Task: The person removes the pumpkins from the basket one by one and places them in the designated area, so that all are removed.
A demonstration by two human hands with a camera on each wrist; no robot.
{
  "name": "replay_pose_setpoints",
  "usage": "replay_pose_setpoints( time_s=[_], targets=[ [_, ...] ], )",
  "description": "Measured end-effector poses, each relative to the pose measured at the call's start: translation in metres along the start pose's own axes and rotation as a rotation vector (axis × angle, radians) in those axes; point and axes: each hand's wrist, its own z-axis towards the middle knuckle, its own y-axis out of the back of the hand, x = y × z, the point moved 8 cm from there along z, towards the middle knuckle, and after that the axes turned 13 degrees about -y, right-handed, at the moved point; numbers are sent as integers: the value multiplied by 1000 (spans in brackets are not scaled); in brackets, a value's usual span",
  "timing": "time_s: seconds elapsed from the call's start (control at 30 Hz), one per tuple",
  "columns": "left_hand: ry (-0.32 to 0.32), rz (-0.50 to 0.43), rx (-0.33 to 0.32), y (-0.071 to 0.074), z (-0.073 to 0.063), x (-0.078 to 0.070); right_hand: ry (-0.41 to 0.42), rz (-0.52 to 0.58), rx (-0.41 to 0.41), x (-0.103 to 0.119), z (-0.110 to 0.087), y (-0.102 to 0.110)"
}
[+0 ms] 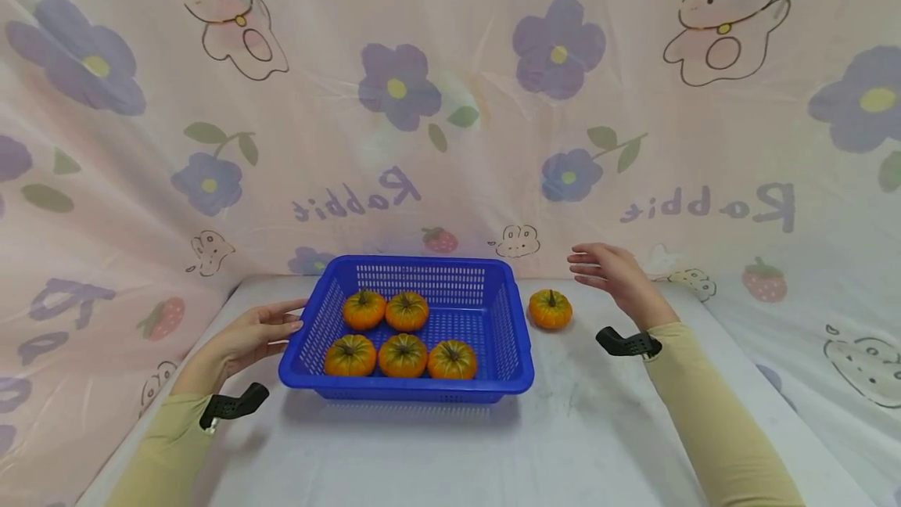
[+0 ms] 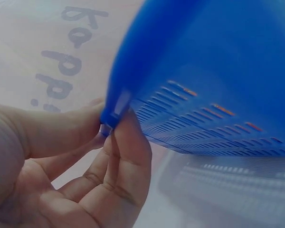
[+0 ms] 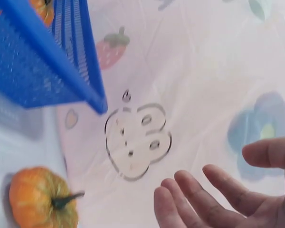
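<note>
A blue plastic basket [image 1: 404, 393] with slotted walls stands on the white table. Several small orange pumpkins lie in it, among them a back-row pumpkin [image 1: 407, 311] and a front-row pumpkin [image 1: 403, 356]. My left hand [image 1: 253, 335] pinches the basket's left rim between thumb and fingers, as the left wrist view shows close up at the rim [image 2: 147, 47]. Outside the basket, to its right, a single pumpkin [image 1: 551, 309] rests on the table. My right hand [image 1: 615, 276] hovers above and right of that pumpkin, fingers extended and apart, holding nothing.
The white tabletop [image 1: 394, 460] runs in front of the basket and out to the right. Behind and at the sides hangs a pink curtain [image 1: 486, 155] printed with flowers, rabbits and strawberries. Each wrist wears a black camera band, such as the right band [image 1: 629, 343].
</note>
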Motion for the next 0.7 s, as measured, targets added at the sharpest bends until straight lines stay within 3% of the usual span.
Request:
replay_pose_setpoints(
  time_s=[0.4,0.7],
  targets=[
    [8,16,-13,0,0,-1,118,-62,112,26,-3,-55],
    [15,30,-14,-2,0,-3,110,-135,242,22,-4,-102]
  ],
)
